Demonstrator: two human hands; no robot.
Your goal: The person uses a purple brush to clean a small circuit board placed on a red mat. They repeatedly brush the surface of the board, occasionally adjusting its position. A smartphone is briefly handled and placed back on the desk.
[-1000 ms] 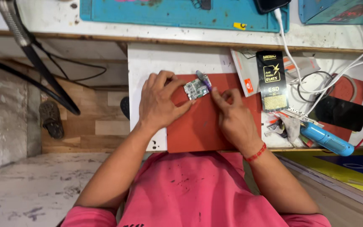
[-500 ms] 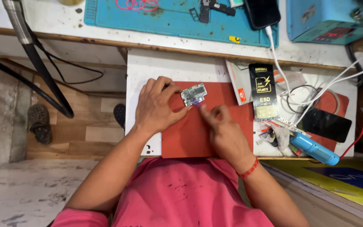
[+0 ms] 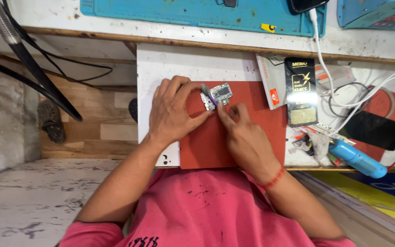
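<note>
Head view, single frame.

Left hand (image 3: 172,112) — palm down on the red mat (image 3: 206,146), fingers curled, thumb and fingertips pinching the left edge of a small circuit board (image 3: 216,95).

Right hand (image 3: 245,137) — just right of the left hand, thumb and forefinger closed on a thin purple tool (image 3: 212,98) whose tip lies against the board. A red thread band sits on this wrist.

Small circuit board — silvery-green, on the far part of the mat, directly between the two sets of fingertips. It looks split into two pieces at the tool; whether they are fully apart cannot be told.

Red mat — under both hands, lying on a white board (image 3: 184,64).

Right of the right hand: a black flat packet (image 3: 303,91) with a yellow emblem, lying over white-and-orange packets; beyond it white cables (image 3: 344,87) and a black phone (image 3: 373,130) face down.

Near the right wrist — a blue cylindrical tool (image 3: 357,159) among small metal scraps.

Beyond both hands: a teal work mat (image 3: 184,11) on the upper bench.

Left of the left arm: black hoses (image 3: 37,73) and a sandal (image 3: 51,121) on the floor.
</note>
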